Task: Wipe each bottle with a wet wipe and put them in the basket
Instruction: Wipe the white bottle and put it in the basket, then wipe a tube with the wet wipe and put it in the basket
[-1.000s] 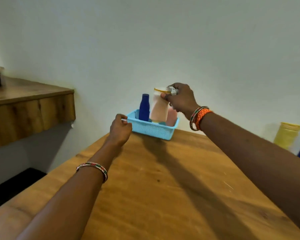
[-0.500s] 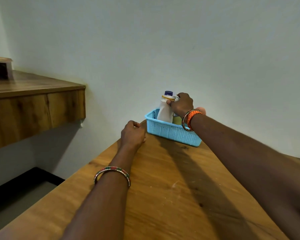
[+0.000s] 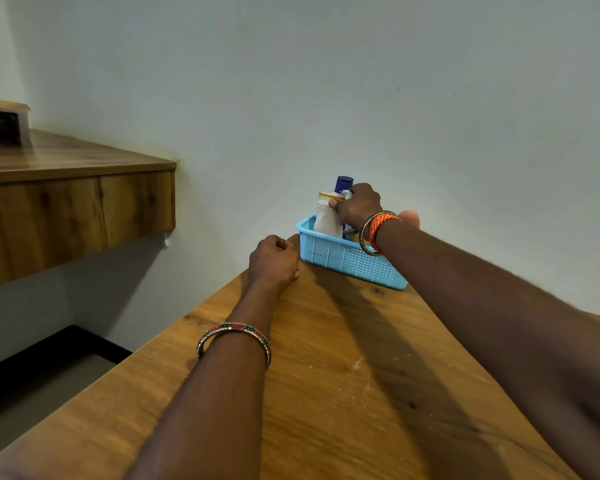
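Right hand (image 3: 359,206) grips white bottle (image 3: 327,220) standing in blue basket (image 3: 347,259), hiding the other bottles; left hand (image 3: 273,258) fisted, contents unclear.

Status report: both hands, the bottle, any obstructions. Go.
Right hand gripping white bottle at its neck, bottle upright in blue basket. Left hand fisted on table beside basket. Blue bottle behind; nothing blocking.

Pale wall (image 3: 326,81) — wooden shelf (image 3: 77,188)
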